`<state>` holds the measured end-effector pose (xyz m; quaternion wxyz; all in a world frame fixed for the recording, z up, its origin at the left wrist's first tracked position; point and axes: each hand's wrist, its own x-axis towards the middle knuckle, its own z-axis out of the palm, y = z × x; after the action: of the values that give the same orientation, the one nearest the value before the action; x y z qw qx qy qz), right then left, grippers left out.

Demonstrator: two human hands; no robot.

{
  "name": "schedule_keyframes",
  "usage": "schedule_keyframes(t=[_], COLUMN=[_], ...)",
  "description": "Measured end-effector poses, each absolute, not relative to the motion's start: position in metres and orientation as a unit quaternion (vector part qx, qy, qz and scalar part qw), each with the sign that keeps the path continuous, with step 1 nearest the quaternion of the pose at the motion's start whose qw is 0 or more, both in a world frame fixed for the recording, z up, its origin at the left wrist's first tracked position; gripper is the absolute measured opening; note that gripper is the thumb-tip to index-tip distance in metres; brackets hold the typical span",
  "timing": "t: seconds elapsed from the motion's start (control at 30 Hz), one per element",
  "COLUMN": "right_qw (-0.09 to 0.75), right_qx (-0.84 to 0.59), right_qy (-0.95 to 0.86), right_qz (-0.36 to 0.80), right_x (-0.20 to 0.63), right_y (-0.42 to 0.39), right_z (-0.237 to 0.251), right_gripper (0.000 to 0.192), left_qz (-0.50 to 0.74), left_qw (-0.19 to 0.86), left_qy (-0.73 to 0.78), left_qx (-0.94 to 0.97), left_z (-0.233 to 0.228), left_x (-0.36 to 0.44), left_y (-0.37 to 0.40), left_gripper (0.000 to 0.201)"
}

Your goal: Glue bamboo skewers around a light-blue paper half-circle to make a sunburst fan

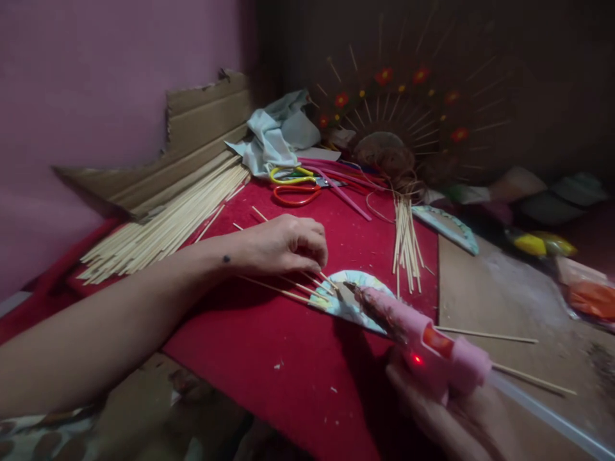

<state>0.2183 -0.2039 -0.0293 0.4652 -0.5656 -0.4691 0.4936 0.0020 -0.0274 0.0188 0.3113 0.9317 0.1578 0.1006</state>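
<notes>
bamboo sticks were the thing in hand: a few thin ones were laid across the red cloth near its right edge, their tips brought together on a half-round paper piece so that they fanned outward from one spot. the left hand was rested over them with its fingers curled down and pinched onto the stick ends, apparently so that these were kept pressed flat and steady against the paper while glue was applied. the forearm was stretched across the cloth from the near left side, which lent the hand support.

a pink glue gun was gripped in the right hand, low at the near right corner of the view, the fingers closed around its handle; its red light was lit and its nozzle was aimed at the point where the sticks met the paper, just beside the left fingertips. a clear glue stick was seen trailing from the back of the gun toward the lower right.

supplies were kept within reach along the far side of the cloth: a large heap of sticks by the far left edge beside a sheet of cardboard, a smaller bundle of sticks near the right edge, and scissors with yellow and orange handles by a crumpled pale cloth. a finished fan of sticks with red flowers was propped upright at the far edge. two loose sticks were lying off the cloth on the bare brown surface to the right.
</notes>
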Motion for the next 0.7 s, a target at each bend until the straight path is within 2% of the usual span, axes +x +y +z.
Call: schedule_keyframes(t=[0.1, 0.33, 0.57, 0.7], right_qw=[0.432, 0.339, 0.403, 0.402], right_qx=[-0.561, -0.576, -0.585, -0.578], right_qy=[-0.456, -0.427, -0.431, -0.435], right_qz=[0.539, 0.61, 0.557, 0.561], right_x=[0.213, 0.214, 0.215, 0.206], right_y=[-0.176, -0.139, -0.146, -0.15], right_z=[-0.021, -0.057, -0.059, -0.053], right_gripper=[0.024, 0.019, 0.023, 0.022], left_qz=[0.09, 0.09, 0.098, 0.105], left_qw=[0.306, 0.294, 0.278, 0.275], left_qy=[0.139, 0.133, 0.113, 0.104], left_qx=[0.938, 0.942, 0.949, 0.95], left_z=[0.014, 0.009, 0.005, 0.002], left_x=[0.005, 0.008, 0.009, 0.01], left_y=[-0.03, -0.031, -0.031, -0.03], left_gripper=[0.016, 0.014, 0.018, 0.019])
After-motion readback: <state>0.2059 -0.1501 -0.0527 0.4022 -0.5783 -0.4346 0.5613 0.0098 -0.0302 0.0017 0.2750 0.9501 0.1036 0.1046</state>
